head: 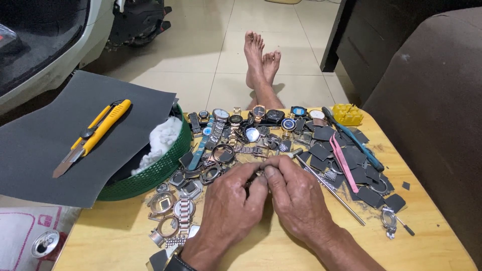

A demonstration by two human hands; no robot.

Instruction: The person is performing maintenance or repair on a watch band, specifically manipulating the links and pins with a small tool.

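Note:
My left hand [228,203] and my right hand [296,195] meet over the middle of a small wooden table [427,236]. Their fingertips pinch a small metal watch part [259,174] between them; it is mostly hidden by the fingers. Just beyond the hands lies a heap of wristwatches, watch cases and metal bands [241,133]. Loose watch cases and a steel bracelet [183,208] lie left of my left hand. A thin metal rod [329,188] runs diagonally right of my right hand.
A green basket [150,175] with white cotton [160,140] stands at left, under a dark sheet [45,145] bearing a yellow utility knife [93,135]. Pink tweezers [344,163], blue-handled pliers [351,140], a yellow block [347,114] and dark squares lie at right. A can [46,244] stands lower left. My bare feet [261,65] rest beyond the table.

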